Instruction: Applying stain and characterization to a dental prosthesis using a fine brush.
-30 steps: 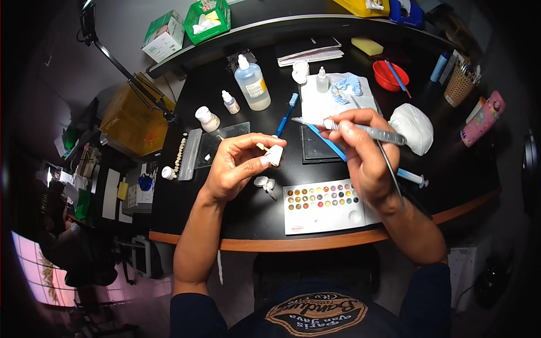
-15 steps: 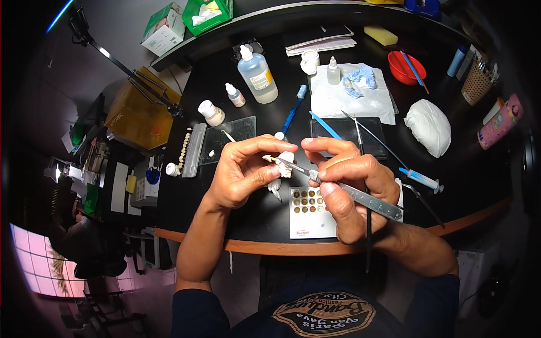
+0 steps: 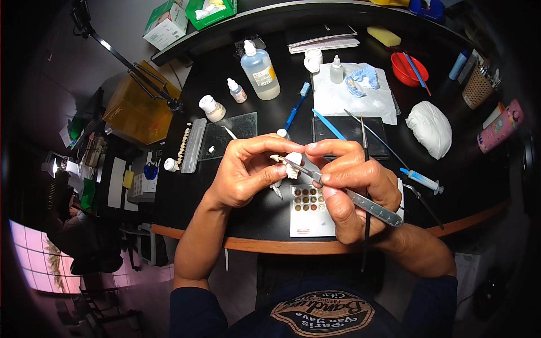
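Observation:
My left hand pinches a small white dental cast between thumb and fingers, with a yellowish tooth-like tip poking out on its left. In my right hand is a flat metal scalpel, its narrow front end against the cast; the exact contact is too small to make out. A thin dark brush is also tucked upright between the right fingers. The fingertips of both hands meet above the cast. Below the hands lies a white palette with rows of coloured round wells, partly covered by my right hand.
Left of the hands are a glass slab, a clear case and a row of teeth. Bottles stand behind. A white tissue, red bowl, wrapped white lump and syringe lie rightward.
The cast has shifted slightly right and appears turned a little in my left fingers. My right fingertips have closed the gap to the left ones. The whole view has shifted slightly.

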`<state>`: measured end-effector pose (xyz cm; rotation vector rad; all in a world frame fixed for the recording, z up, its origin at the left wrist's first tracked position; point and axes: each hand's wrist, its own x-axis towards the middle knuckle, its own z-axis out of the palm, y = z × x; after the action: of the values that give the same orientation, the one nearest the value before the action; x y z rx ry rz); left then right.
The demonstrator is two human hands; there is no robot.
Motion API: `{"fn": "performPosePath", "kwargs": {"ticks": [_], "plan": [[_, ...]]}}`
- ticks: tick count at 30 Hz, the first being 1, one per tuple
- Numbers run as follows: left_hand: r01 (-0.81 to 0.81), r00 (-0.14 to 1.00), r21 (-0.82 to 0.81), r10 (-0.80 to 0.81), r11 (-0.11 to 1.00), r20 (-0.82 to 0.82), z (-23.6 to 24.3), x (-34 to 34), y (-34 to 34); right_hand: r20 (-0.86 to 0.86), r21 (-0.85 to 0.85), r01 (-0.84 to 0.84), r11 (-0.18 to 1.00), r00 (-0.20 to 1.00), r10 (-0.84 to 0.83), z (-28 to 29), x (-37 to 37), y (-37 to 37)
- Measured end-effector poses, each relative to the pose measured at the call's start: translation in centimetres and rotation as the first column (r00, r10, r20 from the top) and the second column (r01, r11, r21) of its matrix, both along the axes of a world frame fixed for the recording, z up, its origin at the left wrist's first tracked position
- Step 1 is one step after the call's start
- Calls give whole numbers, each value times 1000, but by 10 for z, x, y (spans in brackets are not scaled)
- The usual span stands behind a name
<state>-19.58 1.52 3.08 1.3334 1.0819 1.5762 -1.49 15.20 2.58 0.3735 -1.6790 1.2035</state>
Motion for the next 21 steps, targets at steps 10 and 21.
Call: {"fn": "performPosePath", "kwargs": {"ticks": [10,21], "plan": [[10,1000,1,-10,1000,-14,1,0,0,-24,41,62,997,998,-61,2,0,-1],[10,1000,4,-10,1000,-10,0,-2,-1,5,79,36,996,999,-36,3,2,2]]}}
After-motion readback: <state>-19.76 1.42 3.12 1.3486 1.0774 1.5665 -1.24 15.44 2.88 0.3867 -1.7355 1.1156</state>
